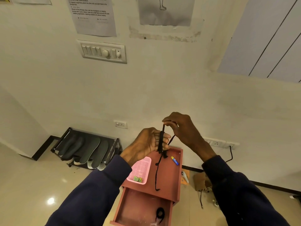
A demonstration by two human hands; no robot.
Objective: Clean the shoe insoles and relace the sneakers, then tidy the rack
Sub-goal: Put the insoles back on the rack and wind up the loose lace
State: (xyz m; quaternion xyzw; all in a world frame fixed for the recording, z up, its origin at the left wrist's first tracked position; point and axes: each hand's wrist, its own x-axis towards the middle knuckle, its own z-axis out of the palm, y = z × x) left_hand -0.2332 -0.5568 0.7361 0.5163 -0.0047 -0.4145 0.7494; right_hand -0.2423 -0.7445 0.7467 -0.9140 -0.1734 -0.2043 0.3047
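A black shoelace (161, 141) is wound in loops around the fingers of my left hand (146, 144), held over the pink cabinet. My right hand (180, 128) pinches the lace's upper end just above those fingers. The free tail (157, 175) hangs down to the cabinet top. Another coiled black lace (160, 213) lies in the open drawer (130, 207). Several dark insoles (91, 150) lean on the black shoe rack (62, 136) at the wall, with white sneakers (96, 166) partly hidden beneath them.
The pink cabinet (171, 176) carries a pink mesh basket (143, 167) with green items and a yellow-blue tube (174, 160). On the floor to the right lie a brown bag (201, 181), a white object and cables. A wall socket with a black cord (230, 154) is behind.
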